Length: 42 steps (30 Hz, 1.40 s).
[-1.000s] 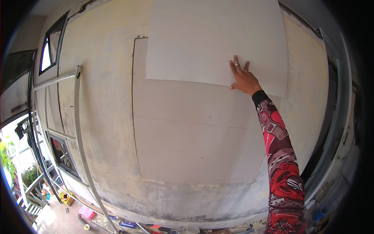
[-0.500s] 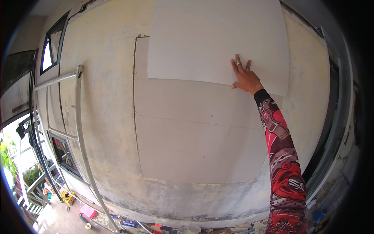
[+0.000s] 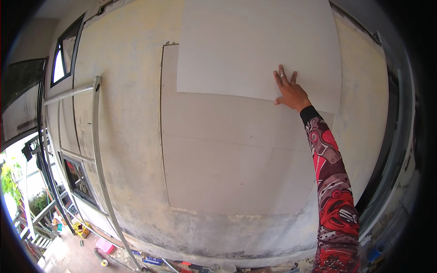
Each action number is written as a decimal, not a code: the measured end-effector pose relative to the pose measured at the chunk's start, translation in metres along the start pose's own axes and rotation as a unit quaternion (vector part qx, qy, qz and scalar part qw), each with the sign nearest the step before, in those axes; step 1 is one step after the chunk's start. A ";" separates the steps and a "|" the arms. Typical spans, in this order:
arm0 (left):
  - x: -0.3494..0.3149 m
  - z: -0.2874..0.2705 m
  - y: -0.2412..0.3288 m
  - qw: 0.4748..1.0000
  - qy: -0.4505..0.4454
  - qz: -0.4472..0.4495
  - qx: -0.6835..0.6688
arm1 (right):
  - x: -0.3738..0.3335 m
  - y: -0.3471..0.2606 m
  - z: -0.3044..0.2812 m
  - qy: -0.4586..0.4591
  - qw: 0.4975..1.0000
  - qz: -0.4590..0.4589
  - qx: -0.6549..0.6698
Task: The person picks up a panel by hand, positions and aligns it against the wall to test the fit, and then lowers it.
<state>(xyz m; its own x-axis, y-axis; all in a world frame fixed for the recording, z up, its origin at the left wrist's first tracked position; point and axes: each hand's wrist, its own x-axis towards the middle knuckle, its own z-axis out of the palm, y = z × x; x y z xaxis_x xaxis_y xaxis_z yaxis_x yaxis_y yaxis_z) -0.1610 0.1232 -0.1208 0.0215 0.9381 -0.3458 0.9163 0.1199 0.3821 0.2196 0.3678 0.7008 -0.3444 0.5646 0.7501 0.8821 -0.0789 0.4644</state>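
Note:
My right hand [image 3: 292, 94] lies with its fingers spread against the lower right part of a white board [image 3: 255, 50]. That board overlaps the top of a larger off-white panel [image 3: 227, 173] set on the wall, and its upper end runs out of the picture. The thumb rests about at the board's lower edge. A patterned red and black sleeve [image 3: 336, 191] covers my right arm. My left hand is out of the picture.
A metal frame [image 3: 98, 136] stands at the left before the stained yellowish wall [image 3: 127, 113]. Tools and scraps lie along the floor, among them a pink item [image 3: 104, 246], a yellow item [image 3: 81, 230] and a grinder-like tool [image 3: 101, 258]. A dark-framed window [image 3: 66, 50] is at upper left.
The whole view has shifted slightly, so everything sits a little farther right in the picture. My right hand stays spread at the same place on the white board.

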 end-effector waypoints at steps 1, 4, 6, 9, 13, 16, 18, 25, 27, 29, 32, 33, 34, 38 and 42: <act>0.000 0.000 0.000 1.000 -0.001 -0.001 0.001 | 0.000 0.001 0.001 0.000 1.000 0.000 0.000; 0.000 0.000 -0.001 1.000 0.001 -0.001 0.002 | 0.000 0.003 0.005 0.027 0.999 -0.009 -0.015; -0.001 0.000 -0.002 1.000 0.002 -0.002 0.001 | 0.000 0.004 0.007 0.034 0.999 -0.010 -0.008; -0.001 0.002 -0.001 1.000 0.003 -0.002 0.000 | -0.001 0.004 0.004 0.026 1.000 -0.007 -0.008; -0.002 0.002 -0.003 1.000 0.006 -0.004 -0.003 | 0.000 0.001 0.004 0.021 1.000 -0.007 -0.010; -0.006 0.005 -0.005 1.000 0.006 -0.007 -0.003 | 0.001 0.001 0.006 0.020 1.000 -0.002 -0.004; -0.005 0.004 -0.005 1.000 0.009 -0.008 -0.004 | 0.001 0.002 0.007 0.029 1.000 -0.003 -0.010; -0.010 0.008 -0.009 1.000 0.018 -0.009 -0.006 | -0.002 0.000 -0.003 0.002 1.000 0.006 0.022; -0.013 0.009 -0.012 1.000 0.025 -0.010 -0.010 | -0.003 -0.003 -0.005 -0.012 1.000 0.011 0.024; -0.017 0.012 -0.016 0.999 0.031 -0.010 -0.015 | -0.004 0.000 -0.004 -0.010 1.000 0.013 0.023; -0.024 0.012 -0.033 0.998 0.055 -0.006 -0.028 | -0.003 0.002 0.000 -0.006 1.000 0.014 0.023; -0.030 0.011 -0.047 0.996 0.086 0.012 -0.029 | -0.001 0.002 0.001 -0.003 1.000 0.013 0.022; -0.040 0.010 -0.070 0.979 0.183 0.084 0.013 | 0.001 0.000 0.001 -0.003 0.999 0.010 0.030; -0.017 -0.152 -0.103 0.929 0.339 0.032 -0.147 | 0.003 -0.003 0.005 0.017 0.999 0.001 0.042; -0.113 -0.472 0.055 0.784 0.549 0.279 -0.074 | 0.002 -0.006 0.003 0.019 0.998 0.016 0.064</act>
<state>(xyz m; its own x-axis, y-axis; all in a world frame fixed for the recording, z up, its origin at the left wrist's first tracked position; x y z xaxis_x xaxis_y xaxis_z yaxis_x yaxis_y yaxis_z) -0.3017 0.1773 0.3439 -0.0298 0.5625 0.8263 0.8291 -0.4478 0.3348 0.2148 0.3715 0.6981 -0.3255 0.5326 0.7813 0.9256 0.0107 0.3783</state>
